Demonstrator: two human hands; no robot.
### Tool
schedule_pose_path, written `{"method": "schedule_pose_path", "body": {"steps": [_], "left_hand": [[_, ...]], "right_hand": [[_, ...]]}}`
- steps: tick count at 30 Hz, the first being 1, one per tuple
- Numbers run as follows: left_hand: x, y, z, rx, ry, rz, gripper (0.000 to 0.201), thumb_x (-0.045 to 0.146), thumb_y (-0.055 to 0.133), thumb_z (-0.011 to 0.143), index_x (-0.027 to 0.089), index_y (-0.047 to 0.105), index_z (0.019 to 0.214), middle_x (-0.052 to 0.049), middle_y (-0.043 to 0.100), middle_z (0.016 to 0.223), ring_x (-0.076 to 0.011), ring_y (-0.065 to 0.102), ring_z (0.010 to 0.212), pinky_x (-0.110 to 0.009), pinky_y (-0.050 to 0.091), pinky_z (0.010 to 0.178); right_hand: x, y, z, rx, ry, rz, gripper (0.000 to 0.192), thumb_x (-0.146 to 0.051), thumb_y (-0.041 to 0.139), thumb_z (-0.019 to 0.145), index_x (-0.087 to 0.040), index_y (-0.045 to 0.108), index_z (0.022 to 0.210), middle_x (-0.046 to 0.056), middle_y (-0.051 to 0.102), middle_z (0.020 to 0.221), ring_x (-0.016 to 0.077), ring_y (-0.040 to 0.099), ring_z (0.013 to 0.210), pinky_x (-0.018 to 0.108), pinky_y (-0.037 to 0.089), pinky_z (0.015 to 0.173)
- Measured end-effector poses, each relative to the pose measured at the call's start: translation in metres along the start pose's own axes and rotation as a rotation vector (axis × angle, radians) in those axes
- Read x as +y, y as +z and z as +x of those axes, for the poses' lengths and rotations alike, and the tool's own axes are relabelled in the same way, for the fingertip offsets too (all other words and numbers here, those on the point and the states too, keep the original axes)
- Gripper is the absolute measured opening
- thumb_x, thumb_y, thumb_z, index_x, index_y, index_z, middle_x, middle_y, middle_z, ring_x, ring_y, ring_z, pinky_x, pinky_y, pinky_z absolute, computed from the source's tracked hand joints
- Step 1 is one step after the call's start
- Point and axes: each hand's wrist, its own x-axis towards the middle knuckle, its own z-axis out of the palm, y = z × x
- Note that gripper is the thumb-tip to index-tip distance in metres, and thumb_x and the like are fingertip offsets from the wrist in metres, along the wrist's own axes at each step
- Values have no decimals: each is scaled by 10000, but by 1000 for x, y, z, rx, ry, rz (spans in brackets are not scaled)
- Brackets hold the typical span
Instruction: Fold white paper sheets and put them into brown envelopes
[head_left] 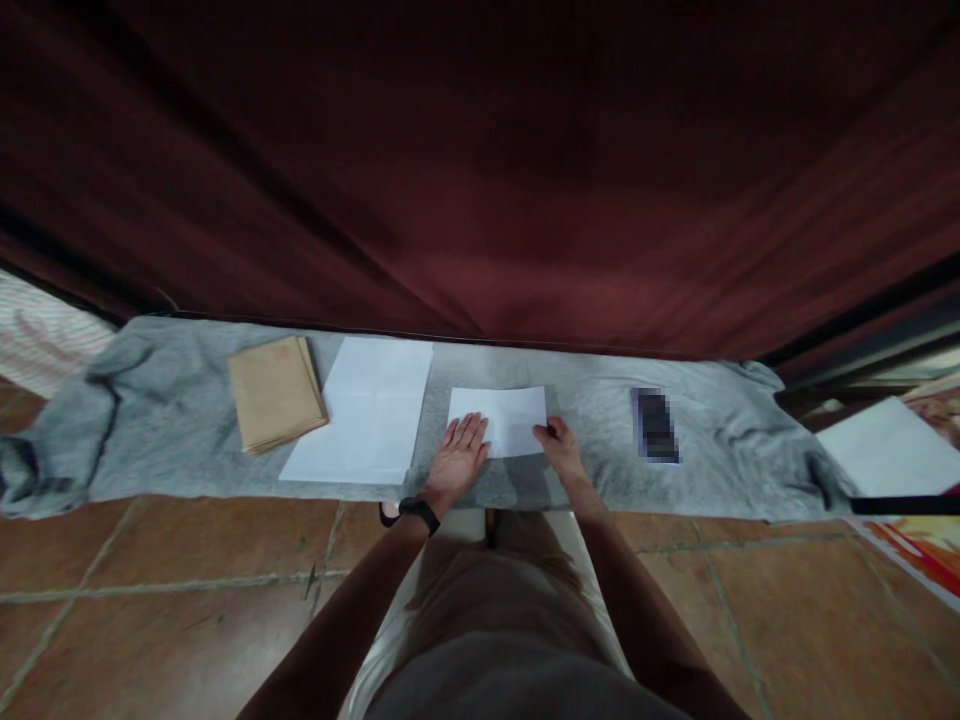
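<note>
My left hand [459, 453] lies flat, fingers spread, on the folded paper [501, 419]; my right hand [561, 447] pinches its right edge.

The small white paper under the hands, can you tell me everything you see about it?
The small white paper is a plain, blank-looking sheet, wider than tall, seemingly folded, much smaller than the big white sheet on its left. It lies flat on the grey cloth spread over the tiled floor, just before the dark red curtain. The left hand rests flat with spread fingers on its near left corner, and the right hand presses its near right edge with the fingertips. Nothing else touches it.
</note>
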Motion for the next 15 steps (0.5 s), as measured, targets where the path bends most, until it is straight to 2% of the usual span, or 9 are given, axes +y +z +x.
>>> {"method": "schedule_pose_path", "body": {"steps": [3,6,8,10,13,15], "left_hand": [[22,-13,-3,102,-41,-154,647,385,460,1026,164,274,1604,-166,389,1627,-258,331,1530,-487,315,1241],[53,-34,3,188,-103,-341,873,359,610,939,175,127,1642,-181,331,1654,-296,303,1540,-506,362,1215],[69,-49,10,226,-143,-465,892,231,634,885,179,165,1642,-171,305,1667,-308,316,1533,-497,360,1221],[78,-63,18,249,-175,-639,841,174,620,859,188,267,1622,-146,351,1651,-303,372,1506,-475,363,1225],[82,-79,29,367,-349,-1015,575,266,565,944,207,488,1511,-98,546,1525,-266,479,1439,-450,357,1231],[82,-84,33,486,-555,-1319,462,403,533,997,190,595,1402,-92,641,1420,-244,532,1394,-416,377,1218]], "right_hand": [[-15,-6,-9,-6,-56,134,223,-424,546,860,-215,617,892,-4,667,797,173,626,760,263,510,701],[-41,-17,-30,-42,-211,354,264,-464,572,878,-217,625,956,-7,669,800,160,605,705,261,500,659],[-63,-26,-47,-63,-288,330,278,-463,563,915,-213,644,1007,-3,674,796,157,605,693,257,495,647],[-81,-34,-62,-82,-364,241,301,-455,576,935,-217,656,1101,8,696,839,163,632,740,258,502,673],[-89,-39,-70,-95,-490,215,353,-448,557,965,-231,651,1227,54,722,1060,193,665,980,312,525,878],[-77,-36,-63,11,-474,281,382,-461,534,966,-229,641,1250,85,680,1232,215,624,1139,358,498,992]]}}
